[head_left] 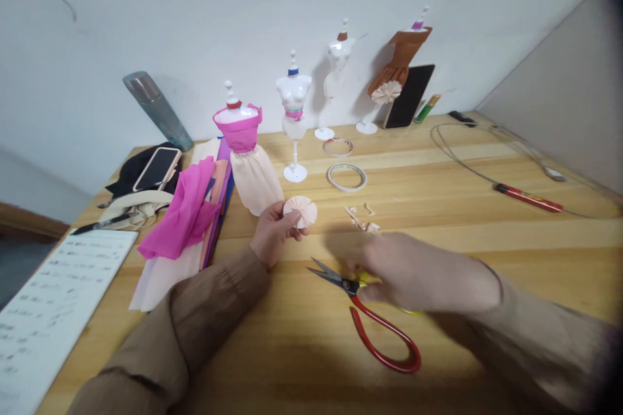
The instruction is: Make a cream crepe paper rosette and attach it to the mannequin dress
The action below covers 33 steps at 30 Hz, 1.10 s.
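Between thumb and fingers of my left hand [275,233] is a round pleated rosette [302,213] in pale peach. It is held just in front of a mannequin's pink and cream dress [250,172]. My right hand [409,269] is blurred, low over the table beside a pair of red-handled scissors [384,337]. The scissor blades are apart and point left. Something yellow [364,277] shows under the right fingers, mostly hidden; whether those fingers grip it cannot be made out. Small peach scraps [363,220] lie just beyond that hand.
Bare mannequins [294,94] and one in a brown dress [402,55] line the wall, with two tape rolls [347,188] in front. Folded fabrics [182,207], a phone [156,168], a spray bottle [158,107] and a written sheet [63,298] lie left. A red-handled cable tool [528,198] is right.
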Each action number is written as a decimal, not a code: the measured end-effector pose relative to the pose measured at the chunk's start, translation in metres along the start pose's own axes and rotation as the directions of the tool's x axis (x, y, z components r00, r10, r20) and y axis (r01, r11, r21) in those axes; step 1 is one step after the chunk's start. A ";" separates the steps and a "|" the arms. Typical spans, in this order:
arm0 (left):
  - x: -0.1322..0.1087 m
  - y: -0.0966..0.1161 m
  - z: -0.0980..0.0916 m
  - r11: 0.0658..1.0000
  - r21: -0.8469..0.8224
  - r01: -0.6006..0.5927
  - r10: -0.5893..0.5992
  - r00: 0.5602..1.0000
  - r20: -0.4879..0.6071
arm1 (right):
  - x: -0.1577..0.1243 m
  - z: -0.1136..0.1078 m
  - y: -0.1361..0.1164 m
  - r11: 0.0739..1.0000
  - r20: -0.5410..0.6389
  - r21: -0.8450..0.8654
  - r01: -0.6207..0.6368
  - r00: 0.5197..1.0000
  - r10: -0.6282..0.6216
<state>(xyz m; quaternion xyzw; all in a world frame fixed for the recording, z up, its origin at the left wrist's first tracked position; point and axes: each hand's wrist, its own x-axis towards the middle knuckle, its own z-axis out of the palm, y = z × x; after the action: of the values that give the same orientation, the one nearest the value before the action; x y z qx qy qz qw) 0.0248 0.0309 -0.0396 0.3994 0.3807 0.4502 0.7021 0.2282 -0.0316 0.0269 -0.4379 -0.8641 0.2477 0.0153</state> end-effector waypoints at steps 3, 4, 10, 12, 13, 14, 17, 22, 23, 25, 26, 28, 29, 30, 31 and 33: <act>0.001 -0.001 0.000 1.000 -0.006 -0.017 0.017 1.000 -0.017 | -0.018 0.021 -0.015 0.978 -0.030 -0.206 -0.036 0.999 0.030; 0.001 -0.001 0.000 1.000 -0.004 -0.020 0.020 1.000 -0.018 | -0.021 0.029 -0.016 0.967 -0.027 -0.254 -0.031 0.999 0.025; 0.003 -0.004 -0.002 1.000 0.012 -0.027 0.027 1.000 -0.014 | -0.021 0.035 -0.013 0.951 0.020 -0.309 0.019 1.000 -0.013; 0.003 -0.005 -0.002 0.999 0.020 -0.031 0.031 0.999 -0.009 | -0.018 0.027 -0.010 0.968 0.014 -0.249 0.013 1.000 -0.010; 0.003 -0.005 -0.003 0.999 0.030 -0.032 0.032 0.999 -0.003 | -0.015 0.023 -0.007 0.979 0.006 -0.202 0.010 1.000 -0.008; 0.003 -0.005 -0.003 0.998 0.046 -0.033 0.033 0.999 0.005 | -0.012 0.019 -0.003 0.989 -0.014 -0.146 0.000 1.000 -0.002; 0.002 -0.004 -0.001 0.994 0.099 -0.036 0.034 0.999 0.031 | 0.005 0.011 0.009 0.996 -0.205 0.070 -0.053 0.977 0.067; -0.003 0.006 0.010 0.985 0.126 -0.122 0.106 0.987 0.123 | 0.040 0.005 0.016 0.895 -0.388 0.444 0.044 0.910 0.148; -0.005 0.010 0.012 0.981 0.130 -0.144 0.127 0.983 0.133 | 0.045 0.003 0.015 0.862 -0.400 0.500 0.088 0.906 0.139; -0.008 0.017 0.016 0.975 0.131 -0.179 0.164 0.979 0.123 | 0.054 -0.001 0.011 0.812 -0.439 0.563 0.153 0.888 0.137; -0.009 0.020 0.017 0.973 0.122 -0.195 0.182 0.978 0.106 | 0.058 -0.003 0.009 0.795 -0.458 0.581 0.174 0.878 0.142; -0.011 0.026 0.019 0.972 0.093 -0.217 0.211 0.975 0.073 | 0.063 -0.007 0.006 0.767 -0.483 0.609 0.202 0.862 0.156; -0.012 0.028 0.020 0.972 0.069 -0.224 0.220 0.974 0.062 | 0.065 -0.010 0.004 0.756 -0.489 0.620 0.210 0.857 0.164; -0.013 0.030 0.021 0.973 0.040 -0.228 0.225 0.973 0.055 | 0.067 -0.012 0.003 0.744 -0.493 0.632 0.215 0.853 0.172; -0.014 0.032 0.022 0.973 0.007 -0.230 0.229 0.972 0.051 | 0.068 -0.013 0.002 0.732 -0.495 0.645 0.219 0.850 0.182; -0.015 0.035 0.023 0.970 -0.056 -0.235 0.237 0.971 0.041 | 0.071 -0.016 -0.001 0.704 -0.510 0.670 0.237 0.836 0.204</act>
<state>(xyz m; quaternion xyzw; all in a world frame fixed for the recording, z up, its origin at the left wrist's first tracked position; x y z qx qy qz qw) 0.0294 0.0219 0.0041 0.4343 0.3021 0.5305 0.6624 0.1880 0.0285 0.0282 -0.4413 -0.6624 0.4242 0.4319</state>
